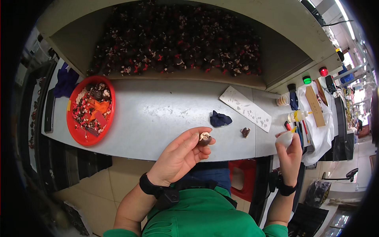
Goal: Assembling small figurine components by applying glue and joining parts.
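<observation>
The person's left hand is raised over the near edge of the smooth pale grey worktable, palm turned up, and its fingertips are pinched together around a small round dark brown figurine with a cream-coloured patch, so this little piece sits at the tips of the fingers, just above the table edge. The right hand is closed around a small soft plastic squeeze bottle, whitish with a yellow pointed nozzle, held at the right end of the table with the nozzle pointing up and to the right. Between the two hands, on the table surface, lies a second small brown figurine, and near it a crumpled dark blue cloth with soft folds. Behind these lies a flat long white card with speckled marks, placed at a slant. On the left side stands a round red plastic tray filled with many tiny pieces in brown, white and orange. At the back, inside a shallow beige box, a dense heap of dark small figurines with red and white spots fills the space. Both wrists carry a black band
</observation>
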A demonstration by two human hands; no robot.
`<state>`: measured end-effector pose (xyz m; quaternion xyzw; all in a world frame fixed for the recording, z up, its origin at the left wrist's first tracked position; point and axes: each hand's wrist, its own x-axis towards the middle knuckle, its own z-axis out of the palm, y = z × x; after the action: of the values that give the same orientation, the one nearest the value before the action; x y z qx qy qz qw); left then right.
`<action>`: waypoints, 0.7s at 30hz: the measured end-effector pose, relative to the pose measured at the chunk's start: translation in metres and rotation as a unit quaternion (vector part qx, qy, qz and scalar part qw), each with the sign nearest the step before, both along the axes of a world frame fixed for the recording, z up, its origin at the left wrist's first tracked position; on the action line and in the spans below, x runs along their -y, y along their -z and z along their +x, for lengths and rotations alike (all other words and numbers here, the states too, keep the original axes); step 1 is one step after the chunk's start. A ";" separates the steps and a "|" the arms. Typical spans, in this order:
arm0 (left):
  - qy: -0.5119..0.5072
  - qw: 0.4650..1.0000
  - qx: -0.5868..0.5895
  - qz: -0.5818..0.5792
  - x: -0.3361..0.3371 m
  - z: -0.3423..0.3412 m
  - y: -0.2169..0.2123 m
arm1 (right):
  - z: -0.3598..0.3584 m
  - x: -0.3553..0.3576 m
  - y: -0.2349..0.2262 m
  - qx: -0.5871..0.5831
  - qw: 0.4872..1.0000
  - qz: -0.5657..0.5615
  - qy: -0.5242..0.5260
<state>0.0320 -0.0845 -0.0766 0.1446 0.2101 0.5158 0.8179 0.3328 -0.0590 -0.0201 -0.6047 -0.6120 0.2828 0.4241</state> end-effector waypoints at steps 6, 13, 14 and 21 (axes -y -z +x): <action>0.016 1.000 -0.002 0.020 0.001 -0.002 0.003 | -0.030 0.007 -0.040 0.134 0.971 0.095 -0.176; 0.017 0.999 -0.018 0.024 0.003 -0.001 0.003 | -0.059 -0.006 -0.041 0.218 0.928 0.163 -0.255; 0.017 0.999 -0.021 0.022 0.003 -0.001 0.002 | -0.061 -0.007 -0.040 0.231 0.919 0.167 -0.272; 0.013 0.999 -0.024 0.032 0.004 0.001 0.003 | -0.064 -0.009 -0.029 0.255 0.906 0.170 -0.293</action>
<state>0.0327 -0.0884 -0.0791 0.1857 0.2106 0.5080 0.8143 0.2690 -0.0504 0.0089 -0.3681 -0.8877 0.1226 0.2480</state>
